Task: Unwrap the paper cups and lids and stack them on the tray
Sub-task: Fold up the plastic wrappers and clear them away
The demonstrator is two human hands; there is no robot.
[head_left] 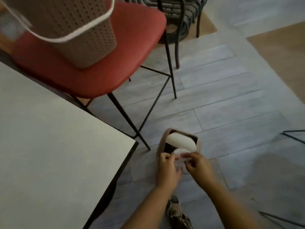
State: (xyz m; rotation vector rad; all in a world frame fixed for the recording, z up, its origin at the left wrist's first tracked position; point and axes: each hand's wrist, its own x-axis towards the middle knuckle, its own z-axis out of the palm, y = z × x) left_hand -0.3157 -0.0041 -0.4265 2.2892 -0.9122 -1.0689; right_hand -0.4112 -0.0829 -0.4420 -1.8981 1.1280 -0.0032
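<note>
Head view: my left hand (166,167) and right hand (198,164) pinched the clear wrap (180,160), holding it over the floor bin (160,146) at twelve o'clock so scraps fell in.

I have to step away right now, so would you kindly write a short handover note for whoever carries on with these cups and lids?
Left hand and right hand: both pinch a clear plastic wrapper with something white inside, over the floor bin.
Small brown bin on the floor holds a white wrapped bundle; whether cups or lids is unclear.
Larger perforated basket sits on the red chair. White table to the left.
Done: nothing visibly stacked; no tray in view.
Left: finish unwrapping, stack cups and lids on the tray.
</note>
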